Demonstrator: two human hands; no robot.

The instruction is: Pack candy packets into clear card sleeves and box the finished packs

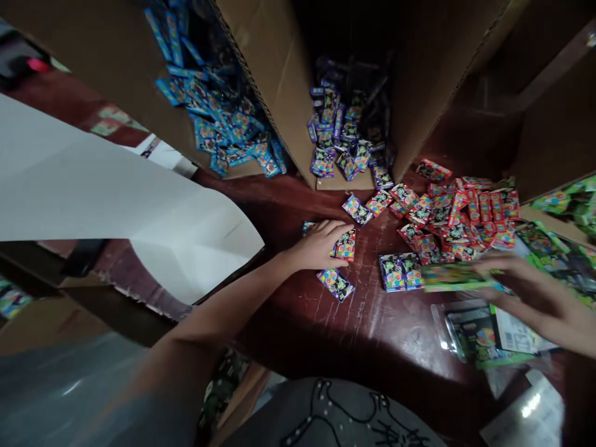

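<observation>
My left hand (pixel 319 245) lies on the dark red table (pixel 326 323), its fingers curled over a small red packet (pixel 345 244). A purple packet (pixel 336 284) lies just below it, and two blue packets (pixel 400 272) sit to the right. My right hand (pixel 540 298) is blurred by motion and pinches a flat green packet (pixel 454 277) above the table. Under that hand lie clear plastic sleeves with green cards (pixel 484 338).
Open cardboard boxes stand at the back: one with blue packets (pixel 218 118), one with purple packets (pixel 342 133). A pile of red packets (pixel 459 217) spreads at right, green packets (pixel 565 205) beyond. A white sheet (pixel 93 186) covers the left.
</observation>
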